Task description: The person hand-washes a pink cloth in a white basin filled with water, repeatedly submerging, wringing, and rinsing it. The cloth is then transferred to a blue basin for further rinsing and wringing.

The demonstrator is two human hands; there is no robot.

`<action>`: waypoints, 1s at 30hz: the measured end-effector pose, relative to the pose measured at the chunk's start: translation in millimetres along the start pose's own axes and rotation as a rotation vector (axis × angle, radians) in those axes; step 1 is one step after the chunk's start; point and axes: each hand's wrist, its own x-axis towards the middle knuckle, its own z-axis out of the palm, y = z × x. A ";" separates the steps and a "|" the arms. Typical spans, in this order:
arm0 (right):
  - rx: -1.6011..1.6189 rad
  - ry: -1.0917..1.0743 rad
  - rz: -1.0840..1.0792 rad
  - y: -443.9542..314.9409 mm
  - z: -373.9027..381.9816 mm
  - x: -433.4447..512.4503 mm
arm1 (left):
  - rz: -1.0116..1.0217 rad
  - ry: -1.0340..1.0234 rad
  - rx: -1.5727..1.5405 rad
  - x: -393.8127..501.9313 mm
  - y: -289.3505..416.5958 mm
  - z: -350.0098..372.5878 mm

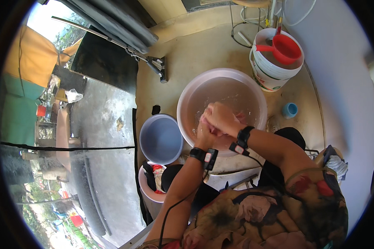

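Note:
A large pinkish plastic basin [187, 81] with cloudy water in it stands on the floor before me. Over its near half, my left hand [205, 132] and my right hand [219, 115] are pressed together around a wet pink cloth [216, 130]. Part of a reddish cloth [240, 117] shows at the water just right of my right hand. Both hands have closed fingers, and the cloth is partly hidden between them. Each wrist wears a black strap with a small wired device.
Left of the large basin are a blue-grey basin [161, 138] and a pink basin [142, 190] holding clothes. At the upper right, a red dipper [286, 49] rests on a white bucket [269, 79]. A blue cup [290, 110] stands nearby; a mop [162, 70] lies upper left.

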 end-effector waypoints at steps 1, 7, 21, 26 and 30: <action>-0.019 -0.087 -0.088 -3.0 -1.1 -4.4 | -0.029 -0.044 -0.137 5.6 -2.2 -9.1; -0.066 0.204 -0.047 2.6 -12.1 1.8 | 0.325 0.033 0.319 -2.5 -2.3 12.0; 0.546 -0.349 0.207 75.6 -7.8 -12.4 | -0.189 0.377 -0.996 30.5 46.8 -4.2; 0.719 -0.098 -0.193 64.4 9.9 -6.8 | -0.002 0.369 -0.973 23.7 69.0 12.2; 0.476 0.094 -0.225 48.3 29.7 -0.8 | 0.038 0.134 -0.922 21.1 78.0 16.0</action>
